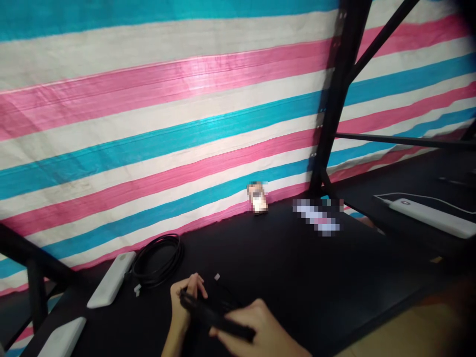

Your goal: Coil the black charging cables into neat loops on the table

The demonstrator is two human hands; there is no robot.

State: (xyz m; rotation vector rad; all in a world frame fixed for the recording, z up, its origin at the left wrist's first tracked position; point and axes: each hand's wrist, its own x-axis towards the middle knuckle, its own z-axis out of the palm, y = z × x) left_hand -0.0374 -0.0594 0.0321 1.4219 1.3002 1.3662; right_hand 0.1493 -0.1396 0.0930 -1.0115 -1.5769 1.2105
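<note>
My right hand (260,327) is wrapped round a long, dark handheld object (215,317), slim at its far end; its exact kind does not show. That far end reaches across to my left hand (186,292), whose fingers are curled together. Whatever lies in the left fingers is hidden behind the dark object. Just beyond both hands, a small white connector (217,276) lies on the black table (282,267), with a thin dark cable faintly visible near it. Left of my left hand is a coil of black cable (158,260) with small pale connectors (137,290) at its end.
Two white power-strip-like boxes (111,280) lie on the left, one cut off below. Another white box (433,217) with a white cord is on the right-hand table. A blurred-out phone-like item (257,198) leans on the striped sheet (186,124). A black metal post (330,99) rises behind.
</note>
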